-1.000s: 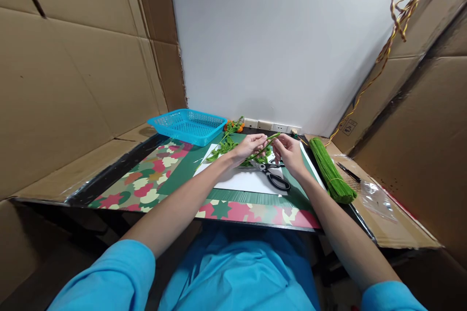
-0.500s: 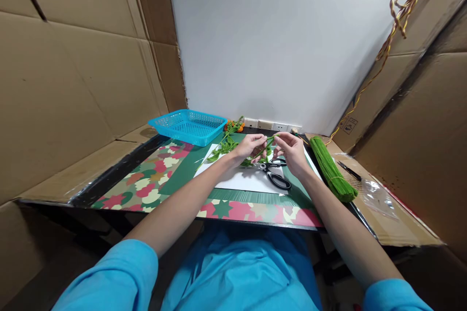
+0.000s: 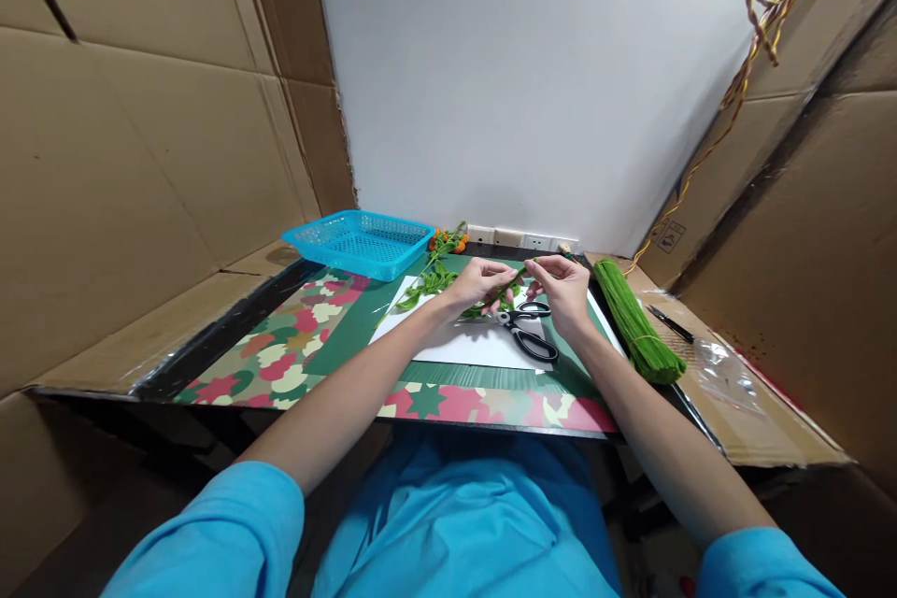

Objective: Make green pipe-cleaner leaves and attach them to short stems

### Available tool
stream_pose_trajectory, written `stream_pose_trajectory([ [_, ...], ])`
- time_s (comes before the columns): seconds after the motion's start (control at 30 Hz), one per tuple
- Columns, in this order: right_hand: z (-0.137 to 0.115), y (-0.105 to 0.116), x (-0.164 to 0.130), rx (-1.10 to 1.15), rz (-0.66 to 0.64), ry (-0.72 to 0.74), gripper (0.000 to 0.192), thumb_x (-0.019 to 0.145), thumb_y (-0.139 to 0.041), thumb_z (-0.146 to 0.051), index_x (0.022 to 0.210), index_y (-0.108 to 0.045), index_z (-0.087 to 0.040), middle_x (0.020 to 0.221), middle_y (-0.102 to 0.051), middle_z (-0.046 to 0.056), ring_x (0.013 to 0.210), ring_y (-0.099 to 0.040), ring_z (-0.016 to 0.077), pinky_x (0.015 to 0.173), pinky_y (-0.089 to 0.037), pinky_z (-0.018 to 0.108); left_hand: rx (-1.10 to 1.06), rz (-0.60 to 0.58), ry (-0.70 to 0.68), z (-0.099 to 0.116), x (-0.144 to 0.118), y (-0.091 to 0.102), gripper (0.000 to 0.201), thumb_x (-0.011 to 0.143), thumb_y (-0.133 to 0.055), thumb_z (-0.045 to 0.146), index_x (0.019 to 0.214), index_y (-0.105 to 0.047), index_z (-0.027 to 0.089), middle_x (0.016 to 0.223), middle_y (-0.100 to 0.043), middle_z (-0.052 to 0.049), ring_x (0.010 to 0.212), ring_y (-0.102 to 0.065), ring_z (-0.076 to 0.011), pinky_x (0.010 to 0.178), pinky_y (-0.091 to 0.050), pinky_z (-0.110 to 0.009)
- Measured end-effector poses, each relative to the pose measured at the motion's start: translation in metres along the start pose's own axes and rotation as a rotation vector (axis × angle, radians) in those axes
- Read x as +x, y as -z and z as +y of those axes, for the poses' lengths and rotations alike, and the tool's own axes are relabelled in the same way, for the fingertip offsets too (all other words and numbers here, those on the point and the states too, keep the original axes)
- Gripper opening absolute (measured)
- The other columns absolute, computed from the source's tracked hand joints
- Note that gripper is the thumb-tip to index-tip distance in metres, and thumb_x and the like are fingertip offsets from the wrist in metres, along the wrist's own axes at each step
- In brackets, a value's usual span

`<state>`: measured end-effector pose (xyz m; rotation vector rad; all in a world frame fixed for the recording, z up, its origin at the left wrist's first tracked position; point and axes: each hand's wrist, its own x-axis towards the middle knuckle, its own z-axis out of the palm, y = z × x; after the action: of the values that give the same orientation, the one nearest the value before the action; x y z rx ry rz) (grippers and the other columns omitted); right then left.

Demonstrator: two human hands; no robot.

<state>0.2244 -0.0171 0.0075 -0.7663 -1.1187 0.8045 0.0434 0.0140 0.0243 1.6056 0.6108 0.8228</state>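
Note:
Over the white sheet (image 3: 459,348), my left hand (image 3: 480,284) pinches a green pipe cleaner (image 3: 519,278) between thumb and fingers. My right hand (image 3: 562,291) grips the same pipe cleaner near its upper end, fingertips close to those of the left. Right below the hands lie black-handled scissors (image 3: 536,348), handles toward me. Green looped pipe-cleaner leaves (image 3: 435,279) are spread on the sheet to the left, some partly hidden behind my left hand. Orange pipe-cleaner flowers (image 3: 455,243) with green stems rest behind them.
A blue plastic basket (image 3: 361,252) stands at the back left. To the right lie a thick bundle of green pipe cleaners (image 3: 637,322), a black pen-like tool (image 3: 671,324) and a clear plastic bag (image 3: 725,378). Cardboard walls (image 3: 161,121) flank the table; sockets (image 3: 508,237) line the back.
My right hand's fingers have closed in slightly on the pipe cleaner, and the strip between the hands has shifted a little. The other things lie as before.

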Motion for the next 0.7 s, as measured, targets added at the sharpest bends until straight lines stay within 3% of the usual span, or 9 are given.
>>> stream_pose_trajectory([
  [0.23, -0.0004, -0.0005, -0.0001, 0.026, 0.027, -0.019, 0.040, 0.066, -0.096, -0.049, 0.076, -0.074, -0.018, 0.066, -0.075, 0.002, 0.041, -0.057, 0.0119, 0.039, -0.048, 0.028, 0.034, 0.016, 0.004, 0.0012, -0.0003, -0.0014, 0.044, 0.087, -0.080, 0.052, 0.085, -0.077, 0.009, 0.074, -0.076, -0.011, 0.043, -0.062, -0.0121, 0.037, -0.041, -0.022],
  [0.47, -0.0007, 0.0004, 0.0006, 0.076, 0.009, -0.048, 0.038, 0.064, -0.098, -0.045, 0.075, -0.075, -0.017, 0.064, -0.074, 0.001, 0.040, -0.055, 0.0110, 0.039, -0.046, 0.027, 0.061, 0.007, 0.002, -0.0037, 0.0017, 0.0027, 0.044, 0.089, -0.078, 0.050, 0.079, -0.078, 0.008, 0.070, -0.072, -0.011, 0.044, -0.059, -0.0113, 0.036, -0.036, -0.021],
  [0.6, 0.0013, 0.0020, 0.0022, 0.091, 0.012, -0.046, 0.034, 0.067, -0.096, -0.043, 0.075, -0.076, -0.017, 0.066, -0.075, 0.002, 0.040, -0.054, 0.0102, 0.040, -0.046, 0.027, -0.008, -0.004, 0.065, -0.0056, 0.0030, 0.0042, 0.041, 0.093, -0.072, 0.047, 0.087, -0.077, 0.007, 0.069, -0.069, -0.008, 0.041, -0.053, -0.0096, 0.036, -0.034, -0.021],
  [0.7, 0.0032, 0.0041, 0.0044, 0.086, 0.021, -0.048, 0.034, 0.067, -0.095, -0.043, 0.076, -0.075, -0.017, 0.065, -0.074, 0.001, 0.042, -0.053, 0.0102, 0.041, -0.046, 0.027, -0.106, -0.019, 0.154, -0.0021, 0.0020, 0.0026, 0.036, 0.094, -0.068, 0.043, 0.088, -0.076, 0.009, 0.063, -0.058, -0.002, 0.038, -0.042, -0.0075, 0.035, -0.028, -0.021],
])
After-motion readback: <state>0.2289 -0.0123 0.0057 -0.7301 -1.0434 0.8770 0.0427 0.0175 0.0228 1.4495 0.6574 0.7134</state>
